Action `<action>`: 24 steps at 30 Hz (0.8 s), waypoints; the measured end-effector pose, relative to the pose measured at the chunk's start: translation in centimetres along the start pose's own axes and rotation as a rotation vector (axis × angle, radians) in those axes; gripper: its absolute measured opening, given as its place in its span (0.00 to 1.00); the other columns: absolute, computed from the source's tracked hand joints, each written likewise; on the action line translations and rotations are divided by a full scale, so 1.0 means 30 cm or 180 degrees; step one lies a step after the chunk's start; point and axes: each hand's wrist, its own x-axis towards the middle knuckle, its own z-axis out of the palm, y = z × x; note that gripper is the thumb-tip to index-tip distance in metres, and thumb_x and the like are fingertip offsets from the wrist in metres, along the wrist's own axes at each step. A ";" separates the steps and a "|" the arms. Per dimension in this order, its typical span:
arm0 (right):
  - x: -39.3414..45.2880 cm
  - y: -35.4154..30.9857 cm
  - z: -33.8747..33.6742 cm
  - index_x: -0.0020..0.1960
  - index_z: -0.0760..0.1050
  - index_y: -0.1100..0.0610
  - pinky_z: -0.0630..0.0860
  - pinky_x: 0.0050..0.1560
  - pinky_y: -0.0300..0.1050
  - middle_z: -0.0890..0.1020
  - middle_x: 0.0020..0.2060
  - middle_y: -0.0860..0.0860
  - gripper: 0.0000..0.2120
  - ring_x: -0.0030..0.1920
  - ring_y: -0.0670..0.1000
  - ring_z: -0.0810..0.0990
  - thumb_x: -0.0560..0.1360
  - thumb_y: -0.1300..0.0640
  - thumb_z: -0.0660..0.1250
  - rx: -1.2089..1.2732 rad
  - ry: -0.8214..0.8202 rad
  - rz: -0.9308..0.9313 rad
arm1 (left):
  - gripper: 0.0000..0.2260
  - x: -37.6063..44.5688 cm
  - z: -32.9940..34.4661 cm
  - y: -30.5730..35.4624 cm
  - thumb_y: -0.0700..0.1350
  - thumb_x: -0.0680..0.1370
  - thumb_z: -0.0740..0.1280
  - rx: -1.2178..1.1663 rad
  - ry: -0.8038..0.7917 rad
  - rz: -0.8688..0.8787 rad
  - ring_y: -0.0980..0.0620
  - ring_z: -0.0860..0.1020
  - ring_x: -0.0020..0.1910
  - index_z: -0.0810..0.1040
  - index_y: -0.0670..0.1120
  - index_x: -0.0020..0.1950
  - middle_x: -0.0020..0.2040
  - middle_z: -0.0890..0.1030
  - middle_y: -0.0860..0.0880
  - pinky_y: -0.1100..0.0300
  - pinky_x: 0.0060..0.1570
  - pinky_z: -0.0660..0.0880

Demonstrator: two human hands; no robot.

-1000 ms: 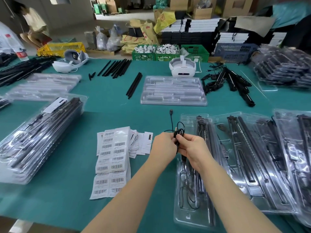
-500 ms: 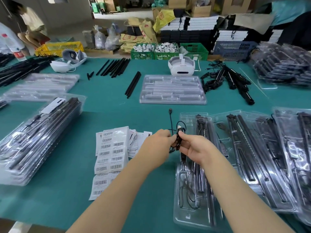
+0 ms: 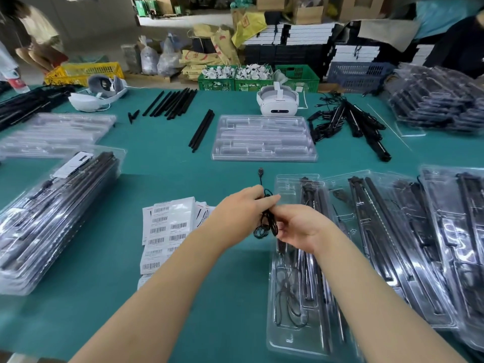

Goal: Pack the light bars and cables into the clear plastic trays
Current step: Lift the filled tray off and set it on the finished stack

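Note:
Both hands hold a thin black cable (image 3: 267,221) above the green table, just left of a clear plastic tray (image 3: 288,339). My left hand (image 3: 243,210) pinches the cable's upper part; my right hand (image 3: 301,226) grips the coiled loops hanging below. One plug end (image 3: 260,172) of the cable trails away on the table. The tray holds black light bars (image 3: 313,205) and another coiled cable (image 3: 286,297). More filled trays (image 3: 387,244) overlap to its right.
An empty clear tray (image 3: 264,138) lies at centre back, with loose black bars (image 3: 201,129) to its left and a pile of bars and cables (image 3: 348,121) to its right. Barcode labels (image 3: 167,231) lie left of my hands. Stacked filled trays (image 3: 52,213) sit at left.
The hands have drawn the cable together; its loops now hang bunched below my fingers, lower than before. The view has shifted slightly.

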 end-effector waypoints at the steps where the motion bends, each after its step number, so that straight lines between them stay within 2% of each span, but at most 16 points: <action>1: -0.001 -0.003 0.004 0.53 0.78 0.59 0.65 0.28 0.36 0.76 0.34 0.51 0.06 0.27 0.44 0.67 0.80 0.57 0.67 -0.0171 -0.0016 -0.0103 | 0.24 0.001 -0.001 -0.003 0.40 0.78 0.68 -0.0021 0.0012 -0.0016 0.45 0.74 0.48 0.72 0.51 0.74 0.51 0.74 0.44 0.51 0.44 0.73; 3: -0.009 -0.009 0.016 0.49 0.80 0.59 0.65 0.27 0.36 0.79 0.30 0.49 0.09 0.25 0.43 0.68 0.83 0.56 0.63 -0.0527 -0.0064 -0.0287 | 0.23 0.000 0.001 -0.008 0.42 0.79 0.68 -0.0047 0.0058 -0.0054 0.45 0.74 0.46 0.72 0.51 0.75 0.50 0.74 0.45 0.53 0.43 0.70; 6: -0.016 -0.029 0.029 0.46 0.80 0.57 0.66 0.30 0.38 0.80 0.32 0.48 0.12 0.28 0.44 0.69 0.83 0.55 0.61 -0.0787 -0.0101 -0.0405 | 0.22 -0.004 0.004 -0.010 0.43 0.80 0.67 0.0046 0.0070 -0.0131 0.43 0.74 0.45 0.71 0.46 0.75 0.50 0.74 0.43 0.49 0.43 0.74; 8: -0.007 -0.042 0.029 0.48 0.80 0.58 0.66 0.32 0.40 0.81 0.36 0.51 0.11 0.33 0.47 0.69 0.83 0.57 0.61 -0.0659 -0.0183 -0.0353 | 0.19 -0.009 0.005 -0.017 0.43 0.82 0.65 0.0111 0.0130 -0.0209 0.41 0.75 0.44 0.73 0.42 0.72 0.50 0.75 0.42 0.48 0.40 0.74; 11: 0.010 -0.058 0.023 0.51 0.79 0.61 0.67 0.32 0.42 0.77 0.40 0.56 0.10 0.35 0.49 0.67 0.83 0.58 0.61 -0.0735 -0.0337 -0.0299 | 0.12 -0.010 -0.003 -0.034 0.47 0.83 0.62 0.0404 0.0093 -0.0312 0.43 0.74 0.43 0.77 0.44 0.64 0.48 0.74 0.45 0.52 0.35 0.69; 13: 0.023 -0.068 0.022 0.47 0.77 0.59 0.67 0.31 0.42 0.73 0.36 0.55 0.13 0.31 0.48 0.67 0.83 0.53 0.61 -0.0900 -0.0386 -0.0280 | 0.11 -0.007 -0.011 -0.047 0.50 0.84 0.60 0.0660 0.0066 -0.0329 0.45 0.75 0.44 0.78 0.46 0.60 0.47 0.74 0.47 0.53 0.34 0.67; 15: 0.044 -0.078 0.025 0.42 0.77 0.57 0.68 0.32 0.43 0.77 0.33 0.52 0.20 0.28 0.49 0.69 0.83 0.44 0.59 -0.1049 -0.0159 -0.0349 | 0.11 -0.008 -0.024 -0.066 0.52 0.84 0.61 0.0629 0.0222 -0.0377 0.46 0.77 0.43 0.80 0.47 0.55 0.44 0.75 0.49 0.52 0.34 0.70; 17: 0.074 -0.082 0.022 0.43 0.82 0.53 0.70 0.36 0.44 0.82 0.37 0.51 0.24 0.29 0.49 0.71 0.83 0.39 0.55 -0.1379 0.0244 -0.0645 | 0.10 -0.006 -0.033 -0.086 0.51 0.82 0.64 0.0077 0.0442 -0.0603 0.47 0.77 0.39 0.80 0.47 0.48 0.39 0.77 0.51 0.51 0.36 0.73; 19: 0.102 -0.073 0.019 0.51 0.83 0.46 0.71 0.37 0.42 0.83 0.41 0.47 0.19 0.29 0.46 0.72 0.83 0.42 0.55 -0.1746 0.0404 -0.0962 | 0.11 0.006 -0.035 -0.111 0.50 0.81 0.66 -0.0648 0.0489 -0.1060 0.51 0.76 0.34 0.80 0.47 0.42 0.35 0.79 0.51 0.54 0.36 0.72; 21: 0.128 -0.058 0.017 0.61 0.79 0.42 0.71 0.36 0.35 0.82 0.49 0.42 0.12 0.31 0.43 0.75 0.83 0.47 0.59 -0.2101 0.0226 -0.1104 | 0.11 0.021 -0.026 -0.144 0.50 0.81 0.67 -0.1309 0.0497 -0.1548 0.54 0.73 0.29 0.80 0.48 0.39 0.34 0.83 0.49 0.57 0.35 0.70; 22: 0.140 -0.052 0.020 0.64 0.77 0.42 0.70 0.35 0.31 0.81 0.52 0.38 0.12 0.33 0.41 0.75 0.83 0.49 0.60 -0.2367 0.0090 -0.1160 | 0.11 0.031 -0.019 -0.155 0.50 0.81 0.67 -0.1636 0.0533 -0.1730 0.54 0.72 0.29 0.81 0.49 0.40 0.35 0.84 0.48 0.58 0.35 0.70; 23: 0.153 -0.049 0.024 0.65 0.77 0.42 0.69 0.33 0.30 0.80 0.49 0.33 0.13 0.33 0.37 0.75 0.83 0.50 0.60 -0.2696 0.0006 -0.1216 | 0.11 0.041 -0.013 -0.164 0.50 0.81 0.67 -0.1974 0.0616 -0.1873 0.55 0.72 0.29 0.82 0.49 0.41 0.35 0.84 0.49 0.59 0.34 0.70; 24: 0.170 -0.048 0.028 0.62 0.79 0.43 0.67 0.33 0.31 0.80 0.41 0.31 0.11 0.32 0.36 0.74 0.83 0.49 0.61 -0.3030 -0.0025 -0.1298 | 0.10 0.052 -0.004 -0.172 0.50 0.81 0.67 -0.2280 0.0731 -0.1993 0.57 0.72 0.29 0.83 0.48 0.42 0.33 0.83 0.53 0.63 0.32 0.69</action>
